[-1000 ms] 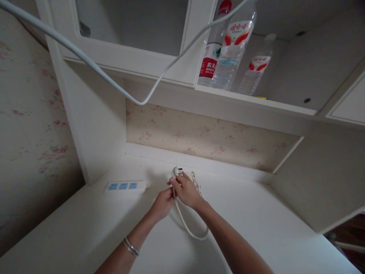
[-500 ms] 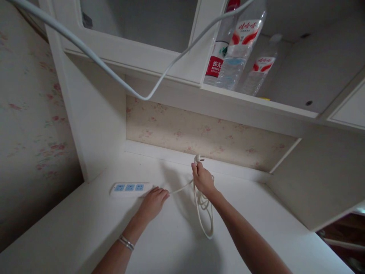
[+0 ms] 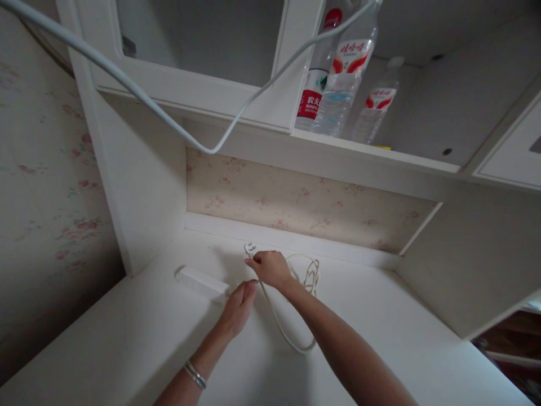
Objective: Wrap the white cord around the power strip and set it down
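My right hand (image 3: pixel 269 267) grips a white plug (image 3: pixel 249 248) just above the white desk top (image 3: pixel 380 338), near the back ledge. The plug's white cord (image 3: pixel 296 299) loops and coils behind and below that hand. My left hand (image 3: pixel 237 306), with a bracelet at the wrist, pinches the cord end of a white power strip (image 3: pixel 202 282). The strip is tipped on its side, so its sockets are hidden.
A shelf (image 3: pixel 372 152) above holds three clear water bottles (image 3: pixel 338 84). A thick white cable (image 3: pixel 169 118) hangs across the upper frame. Floral wallpaper (image 3: pixel 42 197) covers the left wall and the back panel. A white upright panel (image 3: pixel 139 192) stands left of the strip.
The power strip has turned from lying flat with its blue sockets up to tipped on its side. My right hand has come down and left with the plug; the left hand has taken the strip's end.
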Action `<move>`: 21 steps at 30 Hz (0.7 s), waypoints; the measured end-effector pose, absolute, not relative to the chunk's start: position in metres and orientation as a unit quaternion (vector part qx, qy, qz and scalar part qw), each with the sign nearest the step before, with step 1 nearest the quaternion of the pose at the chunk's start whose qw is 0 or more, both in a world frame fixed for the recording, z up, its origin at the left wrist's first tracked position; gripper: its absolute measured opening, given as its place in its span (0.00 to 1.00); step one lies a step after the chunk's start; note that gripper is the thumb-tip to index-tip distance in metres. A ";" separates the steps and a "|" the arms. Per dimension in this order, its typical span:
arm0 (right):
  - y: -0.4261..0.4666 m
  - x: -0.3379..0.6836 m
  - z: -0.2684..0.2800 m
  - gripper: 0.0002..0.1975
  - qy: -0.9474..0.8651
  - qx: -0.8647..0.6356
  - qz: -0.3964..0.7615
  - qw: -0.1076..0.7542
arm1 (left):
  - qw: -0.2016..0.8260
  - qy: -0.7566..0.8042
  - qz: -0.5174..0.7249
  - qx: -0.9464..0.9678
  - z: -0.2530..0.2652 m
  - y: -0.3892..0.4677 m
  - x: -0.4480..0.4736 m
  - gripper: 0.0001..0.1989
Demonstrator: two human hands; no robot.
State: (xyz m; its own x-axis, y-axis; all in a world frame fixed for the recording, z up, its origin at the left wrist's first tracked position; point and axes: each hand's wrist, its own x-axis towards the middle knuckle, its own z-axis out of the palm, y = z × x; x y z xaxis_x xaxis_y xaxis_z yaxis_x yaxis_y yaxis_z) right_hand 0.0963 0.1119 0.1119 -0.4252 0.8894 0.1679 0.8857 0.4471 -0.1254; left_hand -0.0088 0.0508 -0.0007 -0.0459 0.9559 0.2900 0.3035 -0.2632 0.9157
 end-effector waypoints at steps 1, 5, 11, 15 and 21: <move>0.116 0.091 0.108 0.23 -0.834 -0.544 0.017 0.095 | 0.314 0.520 0.500 0.617 -0.001 0.050 -0.008 0.22; 0.124 0.076 0.094 0.18 -0.814 -0.574 0.014 0.081 | 0.265 0.557 0.469 0.632 -0.003 0.049 -0.004 0.20; 0.115 0.066 0.086 0.17 -0.818 -0.567 -0.038 0.088 | 0.254 0.583 0.446 0.629 -0.005 0.049 0.001 0.06; 0.111 0.063 0.087 0.14 -0.831 -0.548 -0.062 0.078 | 0.275 0.578 0.511 0.574 -0.011 0.044 0.005 0.09; 0.109 0.057 0.089 0.12 -0.837 -0.539 -0.074 0.056 | 0.252 0.554 0.565 0.557 -0.018 0.041 0.009 0.09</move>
State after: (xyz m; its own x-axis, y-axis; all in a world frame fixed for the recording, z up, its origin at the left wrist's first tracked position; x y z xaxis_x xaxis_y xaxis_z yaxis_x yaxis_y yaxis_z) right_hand 0.0568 0.1093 0.0887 -0.4122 0.8944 0.1736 0.9110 0.4076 0.0631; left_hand 0.0089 0.0410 -0.0181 -0.2526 0.9019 0.3504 0.3321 -0.2593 0.9069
